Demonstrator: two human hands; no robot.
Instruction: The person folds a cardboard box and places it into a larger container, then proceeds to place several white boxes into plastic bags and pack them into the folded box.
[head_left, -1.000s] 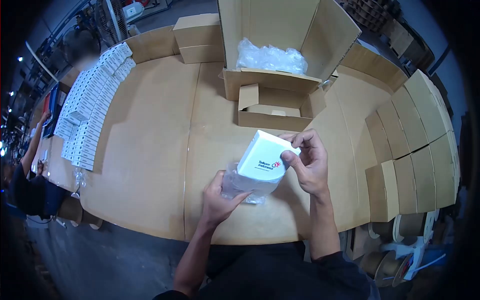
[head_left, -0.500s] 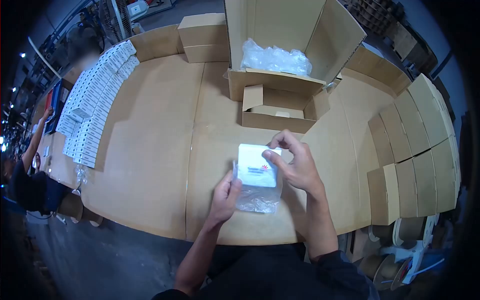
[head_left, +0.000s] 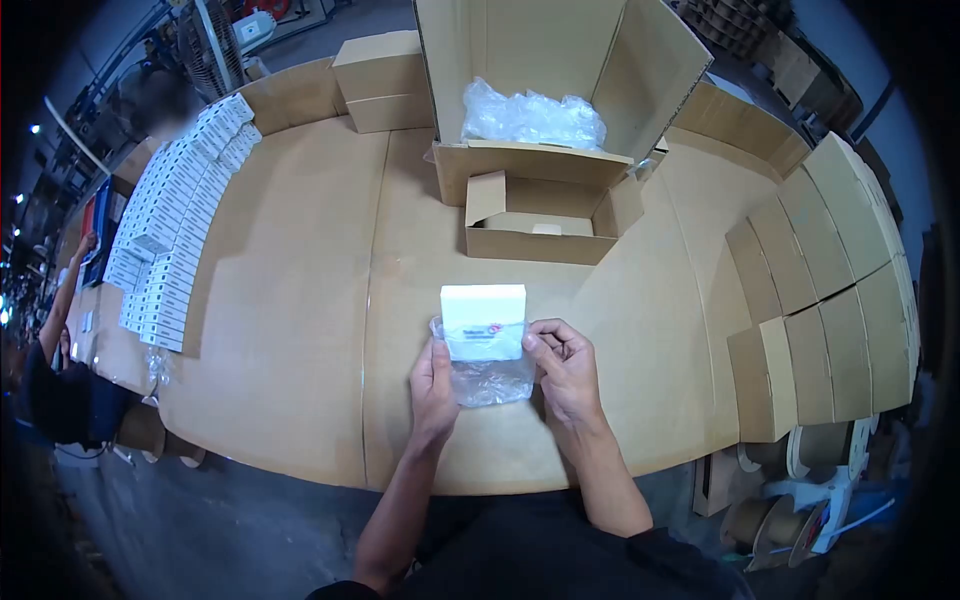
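A small white box (head_left: pixel 484 303) with a printed logo sits partly inside a clear plastic bag (head_left: pixel 492 384), its upper part standing out of the bag's mouth. My left hand (head_left: pixel 434 388) is closed on the left edge of the bag, thumb on top. At the right edge, my right hand (head_left: pixel 565 365) pinches the bag near its mouth, beside the box. The lower part of the bag hangs slack and crumpled below the box. Just beyond my hands stands an open small carton (head_left: pixel 540 246) with a little white piece at its bottom.
Behind the carton a tall open box (head_left: pixel 520 40) holds crumpled clear bags (head_left: pixel 535 118). Stacked white boxes (head_left: pixel 180 215) line the left edge; brown cartons (head_left: pixel 830 250) are stacked at right. Another carton (head_left: pixel 382 80) stands at the back. Another person (head_left: pixel 70 385) is at the far left.
My right thumb has come off the box's face, and the hand now pinches the bag's right edge. The box appears lower in the bag. The view has shifted slightly.
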